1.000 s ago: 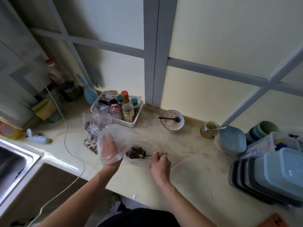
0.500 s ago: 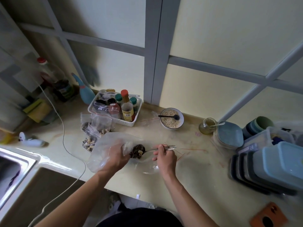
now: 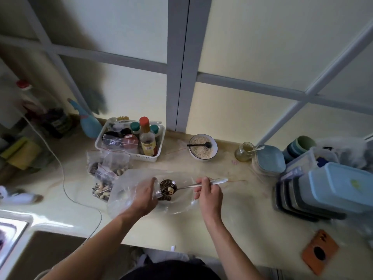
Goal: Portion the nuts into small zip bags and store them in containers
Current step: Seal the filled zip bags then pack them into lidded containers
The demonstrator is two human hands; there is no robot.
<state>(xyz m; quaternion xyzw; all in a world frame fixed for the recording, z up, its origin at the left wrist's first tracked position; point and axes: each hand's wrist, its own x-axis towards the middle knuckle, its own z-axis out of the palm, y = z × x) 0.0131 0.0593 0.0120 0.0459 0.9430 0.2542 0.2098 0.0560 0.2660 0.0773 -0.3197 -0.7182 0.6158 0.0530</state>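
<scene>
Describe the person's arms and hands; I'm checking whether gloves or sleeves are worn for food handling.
Both forearms are bare up to the frame edge, with no sleeves showing. The left hand and right hand are bare: no gloves, and no rings, watch or bracelet are visible.

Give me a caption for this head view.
Right hand lifts a metal spoon of mixed nuts from a clear plastic bag held by left hand.

left hand [image 3: 144, 196] hiding part of the clear bag [image 3: 125, 190], sink [image 3: 12, 231] cut off at left edge, bottles [image 3: 50, 120] blurred
</scene>
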